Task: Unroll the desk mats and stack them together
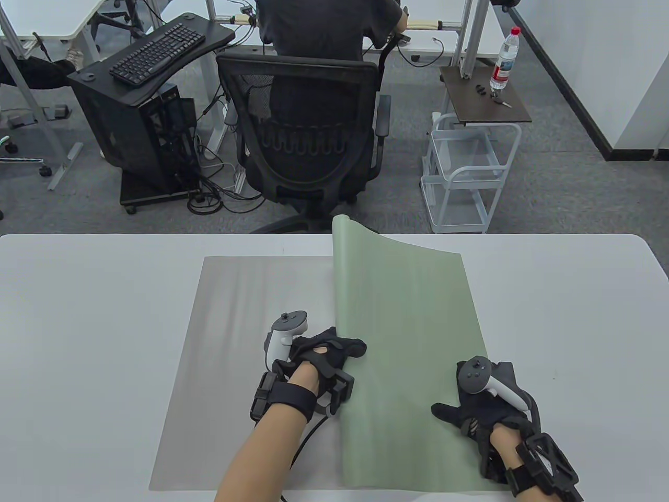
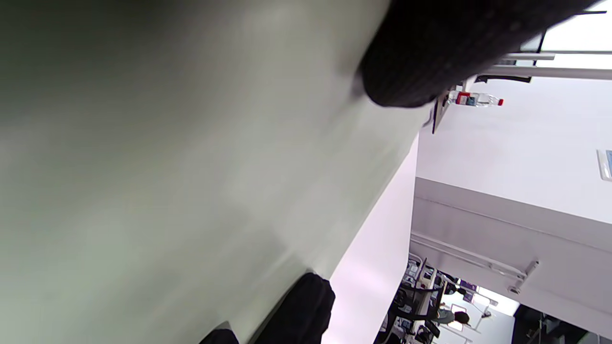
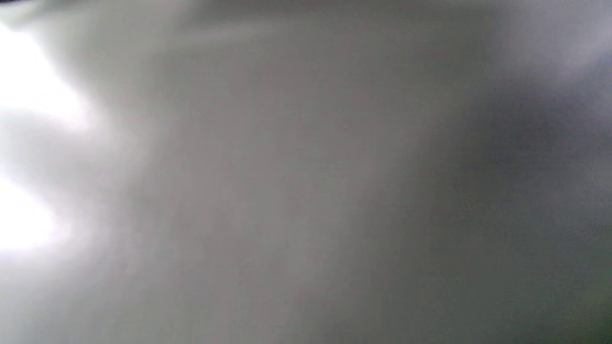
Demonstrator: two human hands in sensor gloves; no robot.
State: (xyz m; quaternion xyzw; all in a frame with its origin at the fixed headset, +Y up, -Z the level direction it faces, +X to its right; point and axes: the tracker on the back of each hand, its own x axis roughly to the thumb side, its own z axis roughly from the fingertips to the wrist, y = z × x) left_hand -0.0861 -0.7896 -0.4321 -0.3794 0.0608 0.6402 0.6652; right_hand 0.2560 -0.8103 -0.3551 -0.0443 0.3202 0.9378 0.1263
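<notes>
A grey mat [image 1: 235, 366] lies flat on the white table [image 1: 94, 314]. A green mat [image 1: 413, 355] lies over its right half, with its left edge lifted and curling upward. My left hand [image 1: 339, 349] grips that lifted left edge near the middle. My right hand [image 1: 465, 413] rests flat, palm down, on the green mat's near right part. In the left wrist view the green mat [image 2: 191, 181] fills the frame, with gloved fingers [image 2: 430, 57] at the top edge. The right wrist view is a grey blur.
Beyond the table's far edge stand an office chair [image 1: 308, 136] with a seated person, a white wire cart [image 1: 465, 172] and a small side table with a water bottle [image 1: 504, 60]. A black keyboard stand [image 1: 151, 78] is at the far left.
</notes>
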